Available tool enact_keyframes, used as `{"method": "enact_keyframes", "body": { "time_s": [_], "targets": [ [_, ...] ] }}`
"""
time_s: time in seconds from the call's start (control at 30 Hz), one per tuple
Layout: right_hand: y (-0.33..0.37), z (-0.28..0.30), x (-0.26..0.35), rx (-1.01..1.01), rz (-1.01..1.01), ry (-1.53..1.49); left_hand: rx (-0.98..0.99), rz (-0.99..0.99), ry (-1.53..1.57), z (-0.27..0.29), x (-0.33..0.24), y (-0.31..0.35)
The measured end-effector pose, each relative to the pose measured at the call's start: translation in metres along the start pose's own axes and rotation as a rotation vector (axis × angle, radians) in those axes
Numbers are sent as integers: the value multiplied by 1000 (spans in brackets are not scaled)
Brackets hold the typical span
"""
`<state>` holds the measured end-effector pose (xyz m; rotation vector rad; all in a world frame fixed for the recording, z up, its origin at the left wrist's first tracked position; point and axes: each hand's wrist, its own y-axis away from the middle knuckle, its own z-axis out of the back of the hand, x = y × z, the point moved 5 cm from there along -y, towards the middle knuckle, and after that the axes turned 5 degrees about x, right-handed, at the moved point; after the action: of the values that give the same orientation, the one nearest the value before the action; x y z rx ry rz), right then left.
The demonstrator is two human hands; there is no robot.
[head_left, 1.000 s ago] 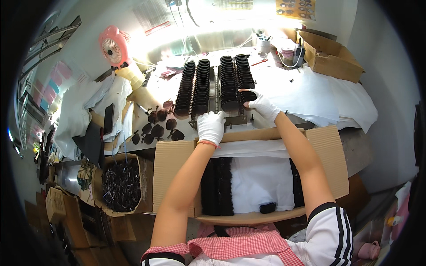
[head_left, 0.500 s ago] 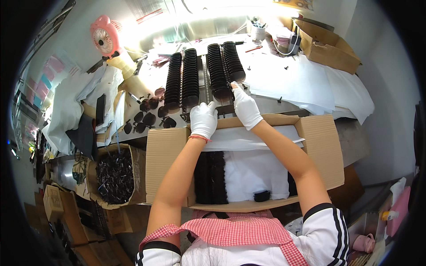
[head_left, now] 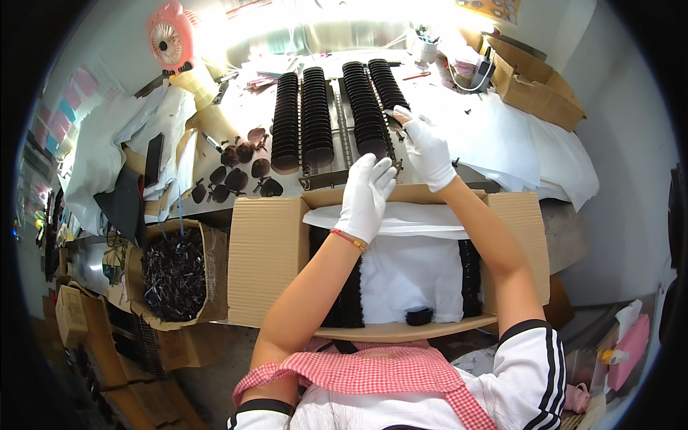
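Observation:
Dark round lenses (head_left: 317, 118) stand packed upright in several long rows on a metal rack (head_left: 326, 177) on the table. My left hand (head_left: 367, 197), in a white glove, is raised at the rack's front edge, palm partly turned up. Its fingers are stretched and apart, with nothing seen in them. At the near end of the rightmost lens row (head_left: 387, 86) is my right hand (head_left: 428, 147), also gloved, with thumb and forefinger bent together. A fingertip shows bare; whatever lies between them is hidden. Both forearms pass over an open cardboard box (head_left: 269, 265).
Inside the box lie white sheets (head_left: 412, 272) and black packed rows (head_left: 346, 294). Loose tinted lenses (head_left: 236, 179) lie left of the rack. A carton of dark scraps (head_left: 174, 276) stands lower left; a pink fan (head_left: 170, 39) is at the back. White paper (head_left: 494, 143) covers the right side.
My left hand has come off the front of the rack, moved right and opened with its palm turning up. My right hand has shifted right and away from me along the rightmost row.

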<state>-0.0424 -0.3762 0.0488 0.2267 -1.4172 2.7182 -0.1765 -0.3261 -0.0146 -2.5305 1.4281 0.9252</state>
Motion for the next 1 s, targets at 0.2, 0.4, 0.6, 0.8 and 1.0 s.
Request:
{"method": "enact_keyframes", "body": {
  "time_s": [0.2, 0.4, 0.6, 0.8, 1.0],
  "targets": [
    [23, 12, 41, 591, -37, -492, 89, 107, 295, -4, 2, -5],
    [22, -46, -99, 97, -686, -397, -103, -53, -458, 26, -8, -24],
    [7, -83, -121, 492, -732, -1163, -117, -140, -1206, 34, -12, -63],
    [-4, -80, -95, 525, -590, -836, -80, -17, -1191, 38, -18, -65],
    [13, -92, -64, 165, -61, -114, -73, 29, -1173, 29, -21, -58]
  ]
}}
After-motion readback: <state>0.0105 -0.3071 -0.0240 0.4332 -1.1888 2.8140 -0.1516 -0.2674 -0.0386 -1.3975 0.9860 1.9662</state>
